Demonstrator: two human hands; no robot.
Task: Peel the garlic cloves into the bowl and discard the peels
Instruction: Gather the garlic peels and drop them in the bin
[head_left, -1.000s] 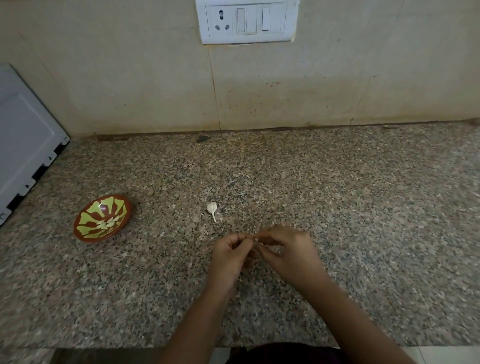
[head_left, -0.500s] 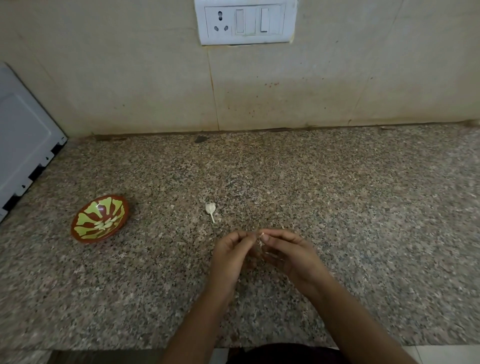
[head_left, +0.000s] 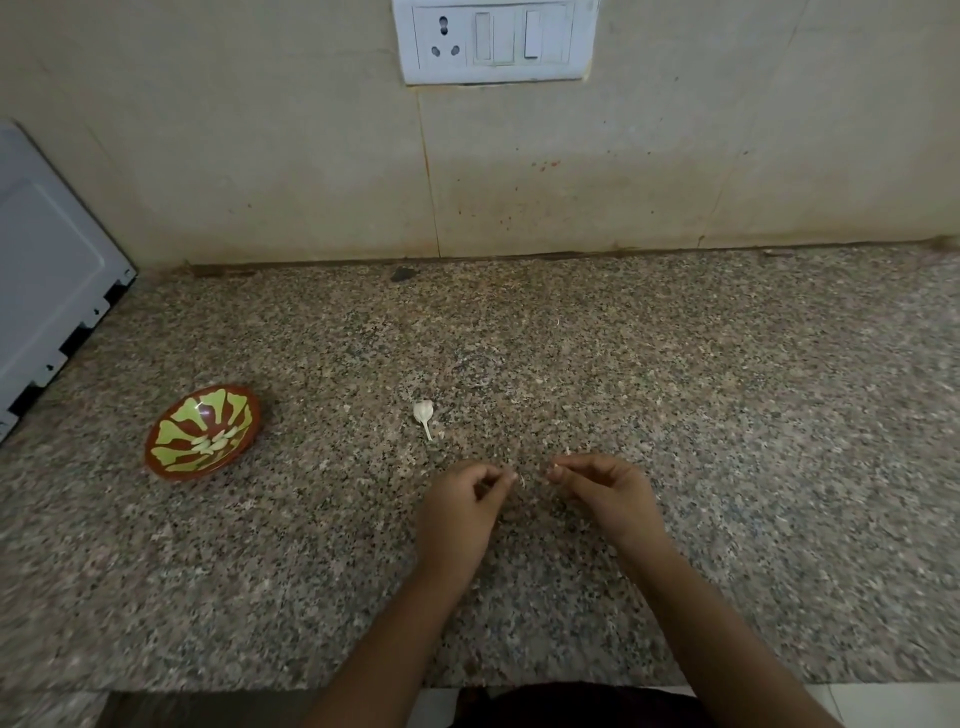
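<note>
My left hand (head_left: 460, 501) hovers low over the granite counter (head_left: 675, 415), its fingers curled round a small garlic clove that is mostly hidden. A pale fleck of skin (head_left: 521, 483) shows at its fingertips. My right hand (head_left: 605, 493) is a short gap to the right, thumb and forefinger pinched on what looks like a thin bit of peel. One unpeeled garlic clove with a stem (head_left: 423, 411) lies on the counter just beyond my hands. The red and green bowl (head_left: 174, 472) sits to the left, holding several peeled cloves (head_left: 213, 442).
A white appliance (head_left: 47, 291) stands at the far left against the tiled wall. A socket and switch plate (head_left: 493, 41) is on the wall above. The counter's front edge runs just below my forearms.
My hands were joined at the fingertips around the clove. Now they have pulled apart, the right hand moving right and the left staying near the centre.
</note>
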